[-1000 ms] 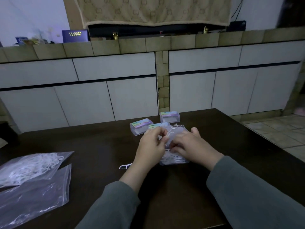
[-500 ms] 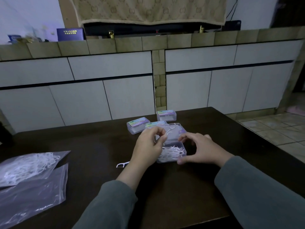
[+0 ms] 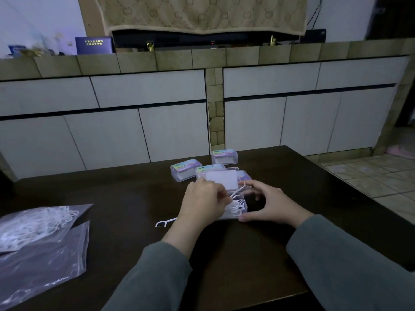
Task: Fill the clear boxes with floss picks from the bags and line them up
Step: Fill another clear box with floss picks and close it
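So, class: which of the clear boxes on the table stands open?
The clear box between the hands, nearest the person: its lid is raised and floss picks show inside. The three behind are shut.

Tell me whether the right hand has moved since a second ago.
Yes. The right hand has drawn back off the top of the open box to its right side, judged against the closed boxes behind it.
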Action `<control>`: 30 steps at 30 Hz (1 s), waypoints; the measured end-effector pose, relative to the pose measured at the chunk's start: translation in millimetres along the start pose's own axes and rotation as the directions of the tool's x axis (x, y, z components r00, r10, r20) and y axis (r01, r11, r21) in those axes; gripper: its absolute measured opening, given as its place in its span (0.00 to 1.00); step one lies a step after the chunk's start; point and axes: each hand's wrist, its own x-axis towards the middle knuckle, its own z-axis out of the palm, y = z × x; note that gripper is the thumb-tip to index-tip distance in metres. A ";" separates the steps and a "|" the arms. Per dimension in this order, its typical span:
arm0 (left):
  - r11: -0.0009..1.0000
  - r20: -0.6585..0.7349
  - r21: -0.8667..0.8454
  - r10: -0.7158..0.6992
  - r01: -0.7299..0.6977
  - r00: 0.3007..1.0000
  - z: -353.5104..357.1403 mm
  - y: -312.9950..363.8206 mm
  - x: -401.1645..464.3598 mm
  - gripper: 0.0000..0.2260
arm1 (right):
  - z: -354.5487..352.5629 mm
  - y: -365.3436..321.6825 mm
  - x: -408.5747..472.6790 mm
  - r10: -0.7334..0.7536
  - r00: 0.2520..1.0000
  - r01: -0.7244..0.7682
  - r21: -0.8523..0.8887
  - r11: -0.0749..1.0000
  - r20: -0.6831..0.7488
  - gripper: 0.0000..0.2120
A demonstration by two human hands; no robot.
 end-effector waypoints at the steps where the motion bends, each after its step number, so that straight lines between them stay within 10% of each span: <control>1: 1.000 -0.017 0.029 0.009 -0.008 1.000 -1.8 -1.1 0.4 0.07 | 0.4 0.8 0.7 0.004 1.000 -0.004 0.005 1.000 0.001 0.42; 17: 0.996 0.264 -0.083 0.042 -0.021 0.963 6.4 6.3 9.9 0.11 | 1.2 4.1 1.5 -0.019 1.000 0.019 0.020 1.000 0.004 0.43; 30: 1.000 0.196 -0.005 0.021 -0.021 0.980 -6.9 -10.7 3.5 0.09 | -0.3 2.5 -0.3 -0.055 0.998 0.055 0.004 0.998 -0.002 0.39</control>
